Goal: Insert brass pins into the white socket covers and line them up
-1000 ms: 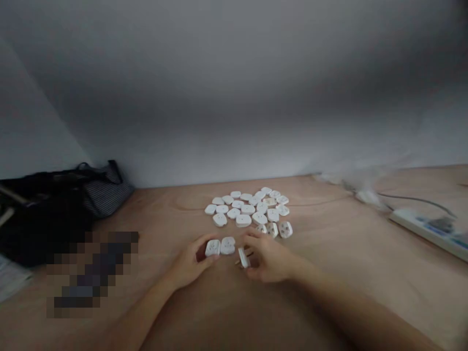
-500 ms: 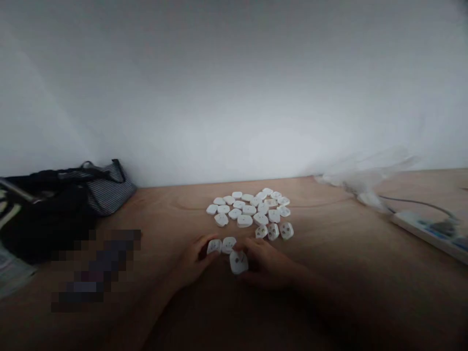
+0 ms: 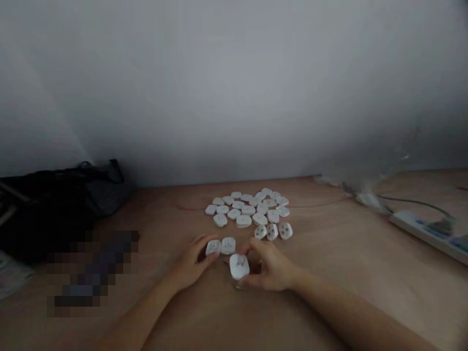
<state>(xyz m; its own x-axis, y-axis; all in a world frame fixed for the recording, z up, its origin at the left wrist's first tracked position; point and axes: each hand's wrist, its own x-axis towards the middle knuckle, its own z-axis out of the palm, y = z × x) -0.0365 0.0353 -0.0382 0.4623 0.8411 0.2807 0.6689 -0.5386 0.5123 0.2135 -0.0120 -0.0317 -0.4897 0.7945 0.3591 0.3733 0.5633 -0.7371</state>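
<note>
Between the thumb and fingers of my left hand (image 3: 195,261) is a white socket piece (image 3: 213,247), held at its sides on the table. Touching or nearly touching it on the right stands a second white piece (image 3: 228,245). My right hand (image 3: 270,267) grips another white piece (image 3: 239,266) by its right side, its holed face turned up toward me. Beyond my hands lie several similar white pieces (image 3: 243,221) in a loose cluster, with a short row of three (image 3: 272,231) at its near right.
A black bag (image 3: 47,209) lies at the left, with a blurred-out dark object (image 3: 98,270) nearer me. At the right are a white power strip (image 3: 427,231) with a cable and a clear plastic bag (image 3: 365,190). A pale wall (image 3: 234,97) rises behind the wooden table (image 3: 347,253).
The piece in my right hand has shifted slightly down, and its face shows more fully. My left hand has stayed almost in place. The picture's lighting has changed.
</note>
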